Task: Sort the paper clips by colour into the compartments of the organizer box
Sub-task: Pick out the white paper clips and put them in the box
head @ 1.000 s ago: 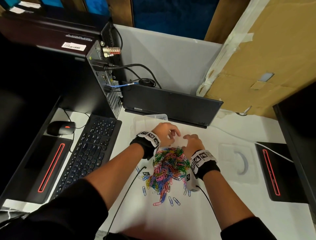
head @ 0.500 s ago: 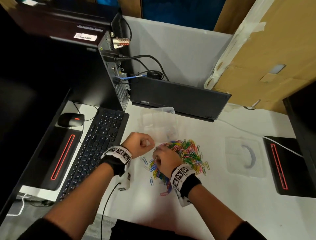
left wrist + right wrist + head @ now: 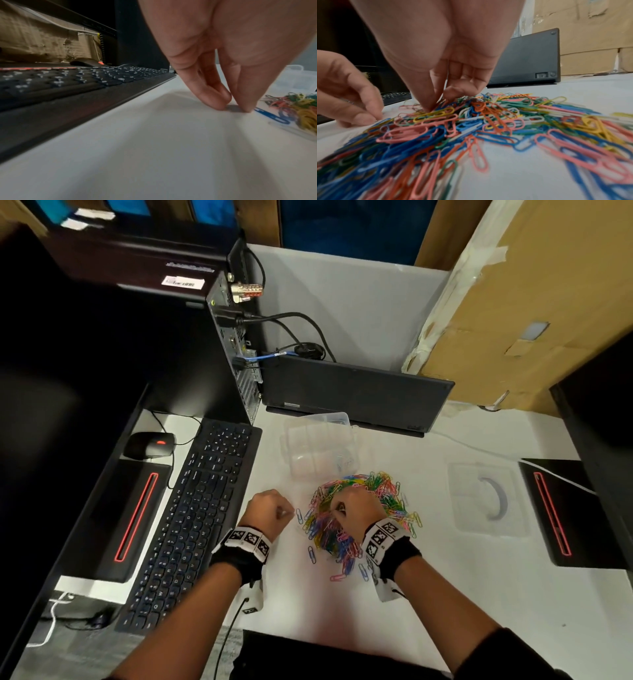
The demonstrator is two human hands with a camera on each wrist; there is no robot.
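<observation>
A pile of paper clips point(image 3: 373, 501) in mixed colours lies on the white table point(image 3: 445, 594), just in front of the clear organizer box point(image 3: 318, 446). One compartment of the box holds a few pale clips. My right hand point(image 3: 339, 508) is over the pile's left part, thumb and fingers pinching into the clips point(image 3: 436, 105). My left hand point(image 3: 286, 512) is curled on the table left of the pile. Its fingertips point(image 3: 221, 105) press the bare surface next to a loose blue clip point(image 3: 271, 116). I cannot make out anything between them.
A black keyboard point(image 3: 205, 508) and mouse point(image 3: 149, 445) lie to the left, and a dark laptop point(image 3: 356, 395) stands behind the box. The clear lid point(image 3: 486, 501) rests to the right. Black devices with red stripes point(image 3: 561, 511) flank the table, with cardboard point(image 3: 548, 302) behind.
Both hands have come back from beside the box toward me. The left has settled on the table left of the pile and the right onto the pile's left part.
</observation>
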